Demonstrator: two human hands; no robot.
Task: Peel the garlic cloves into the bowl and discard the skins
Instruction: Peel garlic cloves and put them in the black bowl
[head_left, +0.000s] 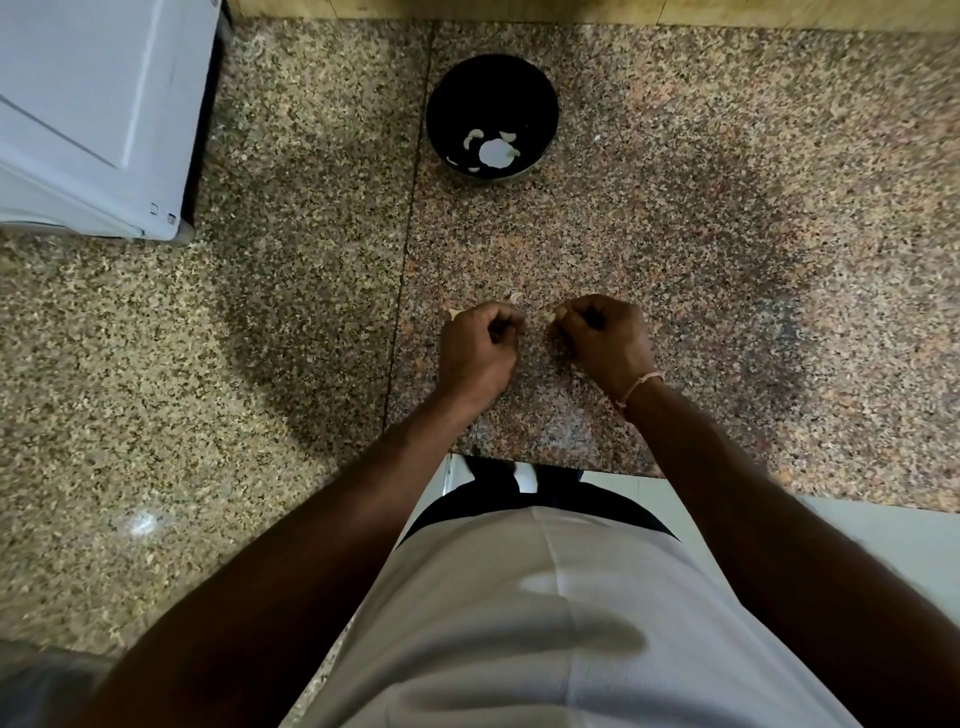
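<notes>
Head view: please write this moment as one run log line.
left hand: fingers curled, contents unclear | right hand: pinches pale piece | bowl: some peeled cloves inside | counter: loose clove

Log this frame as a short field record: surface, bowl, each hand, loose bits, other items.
surface: speckled granite counter
bowl: black bowl far from the hands, holding several peeled garlic cloves
left hand: left hand curled, a pale bit showing at its fingertips
right hand: right hand curled, pinching a small pale piece
loose bits: a garlic piece on the counter just beyond the hands
other: white appliance at far left
</notes>
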